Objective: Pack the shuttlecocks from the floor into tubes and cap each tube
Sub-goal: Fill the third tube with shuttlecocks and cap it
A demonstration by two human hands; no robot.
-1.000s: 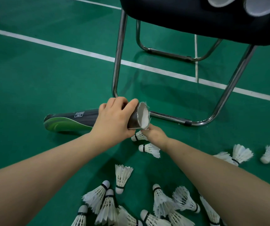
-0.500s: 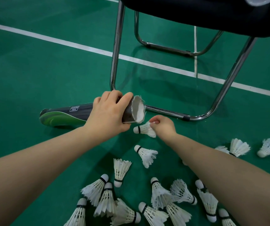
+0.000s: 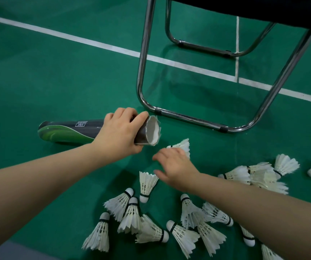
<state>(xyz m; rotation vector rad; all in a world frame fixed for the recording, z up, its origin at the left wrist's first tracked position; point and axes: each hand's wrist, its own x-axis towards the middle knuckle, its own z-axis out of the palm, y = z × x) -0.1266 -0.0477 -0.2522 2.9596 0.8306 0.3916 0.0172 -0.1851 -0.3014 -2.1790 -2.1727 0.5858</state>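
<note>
A dark grey and green tube lies on the green floor with its open, ragged mouth facing right. My left hand is wrapped around the tube just behind the mouth. My right hand hovers low, just right of and below the mouth, with thumb and fingers spread. One white shuttlecock lies just beyond its knuckles, cork pointing at the tube and partly hidden by the hand. Several more shuttlecocks are scattered on the floor under and around my forearms.
A chair with a chrome tube frame stands right behind the tube mouth, its dark seat overhead at the top right. White court lines cross the floor. More shuttlecocks lie to the right.
My right hand held a shuttlecock at the tube mouth; now the hand has dropped back with fingers spread, and that shuttlecock is outside the tube. The left hand and tube stayed put.
</note>
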